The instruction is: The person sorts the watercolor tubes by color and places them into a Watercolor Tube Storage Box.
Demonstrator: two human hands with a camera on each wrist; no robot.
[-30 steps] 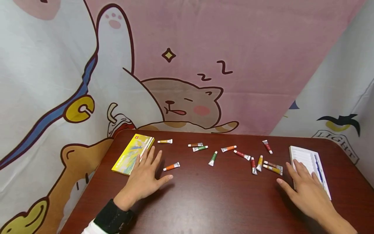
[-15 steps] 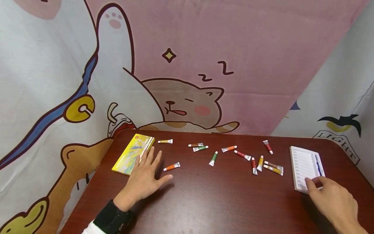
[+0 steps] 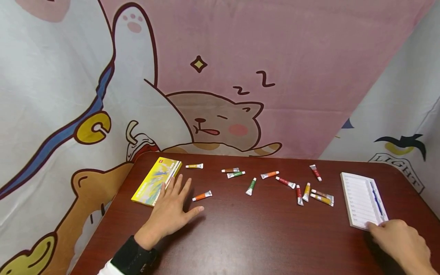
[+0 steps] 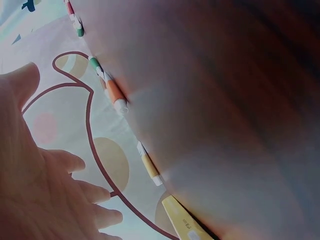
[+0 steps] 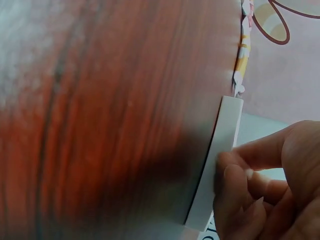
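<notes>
In the head view, my left hand [image 3: 171,211] lies spread with straight fingers beside the yellow paint box [image 3: 156,181], its fingertips over the box's near right edge. An orange paint tube [image 3: 202,196] lies just right of those fingers. My right hand [image 3: 401,242] has curled fingers at the near end of a white paint tray [image 3: 361,200], which has labelled rows and a thin blue paintbrush [image 3: 377,198] in it. In the right wrist view, thumb and fingertips pinch at the tray's side wall [image 5: 220,145]. The exact finger contact is partly hidden.
Several small paint tubes lie scattered across the brown table [image 3: 240,236], among them a green tube [image 3: 251,186], a red tube [image 3: 315,173] and a yellow tube [image 3: 194,166]. A cartoon-printed cloth [image 3: 295,76] hangs behind the table's far edge.
My right hand has come off the top of the white tray, moved down to its near end and curled its fingers there. The left hand has hardly moved.
</notes>
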